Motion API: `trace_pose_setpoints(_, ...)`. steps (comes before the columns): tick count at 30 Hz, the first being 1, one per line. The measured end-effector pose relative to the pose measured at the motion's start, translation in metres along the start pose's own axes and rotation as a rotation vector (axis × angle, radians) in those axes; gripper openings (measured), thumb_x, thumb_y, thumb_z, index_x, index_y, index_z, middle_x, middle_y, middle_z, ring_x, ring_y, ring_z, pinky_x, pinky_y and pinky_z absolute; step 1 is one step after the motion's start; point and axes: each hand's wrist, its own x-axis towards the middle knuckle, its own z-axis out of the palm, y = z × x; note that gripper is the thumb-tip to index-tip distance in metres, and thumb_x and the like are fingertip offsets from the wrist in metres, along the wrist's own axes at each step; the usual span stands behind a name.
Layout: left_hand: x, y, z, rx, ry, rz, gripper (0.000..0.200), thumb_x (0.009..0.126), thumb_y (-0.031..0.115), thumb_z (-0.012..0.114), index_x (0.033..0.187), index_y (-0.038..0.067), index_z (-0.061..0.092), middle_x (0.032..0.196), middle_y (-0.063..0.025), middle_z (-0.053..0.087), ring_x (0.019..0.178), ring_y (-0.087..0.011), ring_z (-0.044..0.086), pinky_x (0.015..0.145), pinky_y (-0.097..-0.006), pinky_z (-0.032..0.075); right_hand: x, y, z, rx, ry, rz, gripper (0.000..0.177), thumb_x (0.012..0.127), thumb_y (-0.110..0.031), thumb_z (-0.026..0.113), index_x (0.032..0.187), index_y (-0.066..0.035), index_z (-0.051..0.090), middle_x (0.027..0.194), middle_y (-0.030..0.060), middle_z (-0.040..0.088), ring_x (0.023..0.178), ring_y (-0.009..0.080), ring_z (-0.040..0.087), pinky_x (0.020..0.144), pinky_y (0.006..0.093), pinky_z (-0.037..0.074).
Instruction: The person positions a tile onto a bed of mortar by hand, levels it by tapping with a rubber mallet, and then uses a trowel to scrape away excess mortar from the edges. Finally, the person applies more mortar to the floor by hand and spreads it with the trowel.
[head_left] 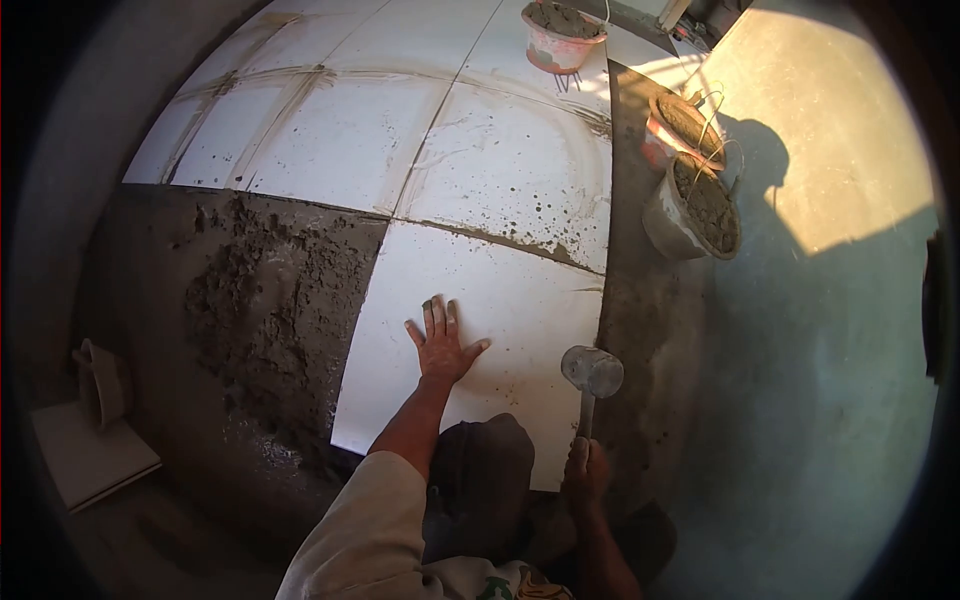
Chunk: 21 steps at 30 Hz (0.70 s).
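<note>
My left hand [445, 350] lies flat on a large white floor tile [520, 300], its fingers spread. In my right hand [585, 472] is the handle of a rubber mallet [592, 372], whose grey head is raised over the tile's right edge. One of my knees [485, 460] overlaps the near part of this tile. A dark gap with mortar runs between it and the row of tiles [500, 160] beyond. To the left of the tile, rough wet mortar [270, 300] is spread on the floor.
A bucket of mortar [563, 40] stands on the far tiles, and two more mortar buckets [700, 205] [685, 125] stand at the right by the wall [810, 330]. Stacked tiles [90, 455] lie at the lower left with a tub [103, 383] against them.
</note>
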Motion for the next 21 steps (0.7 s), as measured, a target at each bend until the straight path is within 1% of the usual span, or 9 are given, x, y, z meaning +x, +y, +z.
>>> trace_pose_setpoints(2,-0.012,-0.003,-0.003,-0.005,-0.024,-0.229,0.104,0.082,0.076,0.043,0.151,0.002,0.016,0.159,-0.0178,0.003,0.147,-0.033,0.0,0.107,-0.0707,0.0,0.004,-0.007,0.006,0.018,-0.047,-0.031,0.041,0.099,-0.043,0.046,0.082,-0.006,0.05,0.061,-0.0021,0.047,0.054,0.0067,0.044,0.048,0.0267,0.037)
trace_pose_setpoints(4,-0.019,-0.009,0.005,0.013,0.013,-0.214,0.104,0.083,0.075,0.043,0.151,0.002,0.016,0.159,-0.0181,0.004,0.147,-0.0334,0.0,0.107,-0.0713,0.001,0.024,-0.055,0.022,0.204,-0.1,-0.046,0.039,0.1,-0.04,0.044,0.083,-0.006,0.05,0.059,-0.0016,0.045,0.051,0.0062,0.043,0.046,0.0251,0.037)
trace_pose_setpoints(7,-0.017,-0.015,0.014,0.033,0.085,-0.19,0.102,0.084,0.074,0.042,0.15,0.001,0.017,0.158,-0.0187,0.006,0.146,-0.0338,0.003,0.106,-0.0725,0.003,0.061,-0.058,0.059,0.306,-0.272,-0.146,0.038,0.101,-0.039,0.043,0.081,-0.006,0.048,0.058,-0.0017,0.043,0.046,0.0057,0.039,0.042,0.0245,0.035)
trace_pose_setpoints(11,-0.022,-0.013,0.01,0.048,0.109,-0.186,0.101,0.084,0.074,0.041,0.149,0.001,0.021,0.157,-0.0194,0.011,0.146,-0.0343,0.007,0.104,-0.0736,0.005,0.078,-0.074,0.082,0.304,-0.387,0.005,0.032,0.098,-0.031,0.046,0.083,-0.004,0.05,0.058,-0.0011,0.046,0.048,0.0066,0.042,0.044,0.0258,0.035)
trace_pose_setpoints(13,-0.019,-0.013,0.01,0.041,0.091,-0.2,0.1,0.084,0.074,0.042,0.149,0.001,0.021,0.157,-0.0195,0.012,0.145,-0.0344,0.008,0.104,-0.0737,0.005,0.08,-0.097,0.084,0.495,-0.356,-0.295,0.037,0.101,-0.037,0.041,0.079,-0.007,0.046,0.057,-0.0019,0.041,0.041,0.0072,0.034,0.038,0.0249,0.03)
trace_pose_setpoints(17,-0.019,-0.013,0.006,0.004,0.091,-0.196,0.101,0.083,0.074,0.043,0.149,0.001,0.021,0.157,-0.0188,0.011,0.146,-0.0339,0.008,0.104,-0.0737,0.005,0.096,-0.108,0.108,0.613,-0.306,-0.376,0.032,0.098,-0.03,0.045,0.079,-0.004,0.046,0.057,0.0007,0.045,0.047,0.0104,0.044,0.046,0.0277,0.036)
trace_pose_setpoints(19,-0.015,-0.013,0.007,-0.006,0.081,-0.209,0.101,0.083,0.074,0.043,0.149,0.001,0.021,0.157,-0.0185,0.011,0.146,-0.0337,0.007,0.104,-0.0736,0.005,0.111,-0.059,0.146,0.195,-0.208,-0.47,0.035,0.097,-0.031,0.047,0.08,-0.001,0.049,0.058,0.0098,0.052,0.048,0.0237,0.053,0.048,0.0371,0.042)
trace_pose_setpoints(20,-0.015,-0.013,0.008,0.001,0.072,-0.21,0.101,0.083,0.074,0.044,0.149,0.001,0.021,0.157,-0.0183,0.012,0.146,-0.0338,0.008,0.104,-0.0736,0.005,0.117,-0.044,0.161,0.199,-0.212,-0.464,0.035,0.097,-0.031,0.047,0.08,-0.001,0.049,0.058,0.0098,0.052,0.048,0.0237,0.053,0.048,0.0371,0.042)
trace_pose_setpoints(21,-0.016,-0.014,0.008,0.009,0.061,-0.208,0.101,0.083,0.073,0.044,0.149,0.001,0.022,0.157,-0.0182,0.012,0.146,-0.0339,0.008,0.104,-0.0736,0.005,0.119,-0.048,0.172,0.005,-0.234,-0.409,0.035,0.097,-0.031,0.048,0.082,0.0,0.051,0.061,0.0152,0.055,0.052,0.0309,0.057,0.05,0.0418,0.044)
